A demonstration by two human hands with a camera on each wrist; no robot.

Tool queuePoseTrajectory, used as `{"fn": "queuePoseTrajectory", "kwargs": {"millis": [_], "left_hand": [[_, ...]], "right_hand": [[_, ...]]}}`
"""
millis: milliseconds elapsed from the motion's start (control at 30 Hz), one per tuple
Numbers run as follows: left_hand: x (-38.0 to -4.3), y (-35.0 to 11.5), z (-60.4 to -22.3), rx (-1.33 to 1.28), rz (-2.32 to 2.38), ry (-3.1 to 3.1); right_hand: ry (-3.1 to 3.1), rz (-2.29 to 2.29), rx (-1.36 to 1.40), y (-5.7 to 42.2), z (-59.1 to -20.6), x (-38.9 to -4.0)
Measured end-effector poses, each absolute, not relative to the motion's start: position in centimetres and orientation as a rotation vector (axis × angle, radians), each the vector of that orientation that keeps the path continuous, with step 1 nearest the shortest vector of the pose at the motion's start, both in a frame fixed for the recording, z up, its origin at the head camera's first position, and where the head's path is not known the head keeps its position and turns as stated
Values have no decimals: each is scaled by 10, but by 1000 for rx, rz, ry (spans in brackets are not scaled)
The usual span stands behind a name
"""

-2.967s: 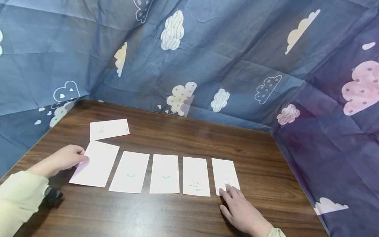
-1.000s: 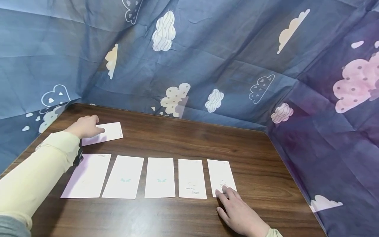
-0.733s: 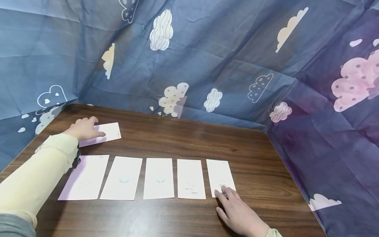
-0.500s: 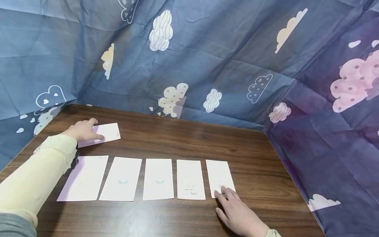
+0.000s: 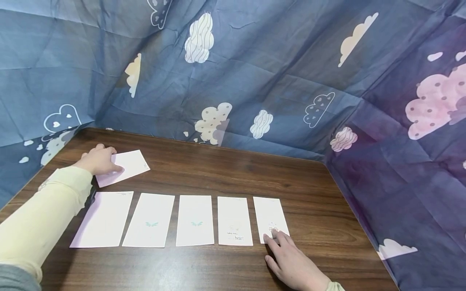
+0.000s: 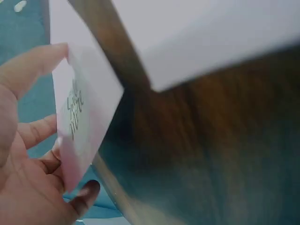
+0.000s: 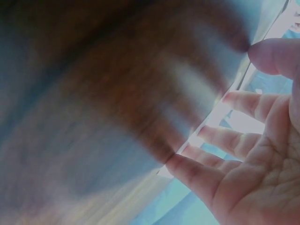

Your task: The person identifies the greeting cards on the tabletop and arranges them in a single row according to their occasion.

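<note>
Toward the far left of the table, my left hand (image 5: 96, 160) grips a white card (image 5: 132, 165) near its left end. In the left wrist view the thumb lies on one side of this card and fingers are at its other edge; gold lettering shows on its pinkish face. My right hand (image 5: 293, 262) rests with extended fingertips on and beside the near end of the rightmost card (image 5: 270, 212). Between the hands lie a card with "heart" lettering (image 5: 234, 216), two cards with small blue wings (image 5: 194, 210) and a larger plain card (image 5: 103, 220), partly shaded by the left arm.
The brown wooden table (image 5: 218, 169) carries the cards in one row. Blue cloth with cloud prints (image 5: 240, 64) hangs behind it and along both sides. A dark device (image 5: 92, 194) sits under the left wrist, close above the larger card.
Earlier my left hand left the larger card and reached to the card behind it. Since half a second ago that card has turned slightly and shifted toward the left. The right hand stays put.
</note>
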State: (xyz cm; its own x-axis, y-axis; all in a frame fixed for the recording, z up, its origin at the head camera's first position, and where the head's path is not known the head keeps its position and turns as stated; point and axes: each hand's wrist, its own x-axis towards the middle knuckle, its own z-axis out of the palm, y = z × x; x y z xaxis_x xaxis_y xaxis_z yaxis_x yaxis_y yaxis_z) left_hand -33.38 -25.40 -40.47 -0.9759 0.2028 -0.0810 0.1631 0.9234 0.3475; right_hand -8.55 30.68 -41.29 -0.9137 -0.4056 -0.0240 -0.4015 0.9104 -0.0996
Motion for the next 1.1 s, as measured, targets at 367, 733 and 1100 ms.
{"fn": "queuePoseTrajectory", "kwargs": {"millis": [367, 733, 1100], "left_hand": [[-325, -246, -381, 288, 749, 3027], [-319, -258, -375, 236, 1049, 3022], [-303, -267, -370, 110, 1370, 2983]], "right_hand": [[3042, -124, -670, 305, -412, -85], [3036, -137, -663, 304, -413, -85], [3033, -135, -654, 306, -414, -86]]}}
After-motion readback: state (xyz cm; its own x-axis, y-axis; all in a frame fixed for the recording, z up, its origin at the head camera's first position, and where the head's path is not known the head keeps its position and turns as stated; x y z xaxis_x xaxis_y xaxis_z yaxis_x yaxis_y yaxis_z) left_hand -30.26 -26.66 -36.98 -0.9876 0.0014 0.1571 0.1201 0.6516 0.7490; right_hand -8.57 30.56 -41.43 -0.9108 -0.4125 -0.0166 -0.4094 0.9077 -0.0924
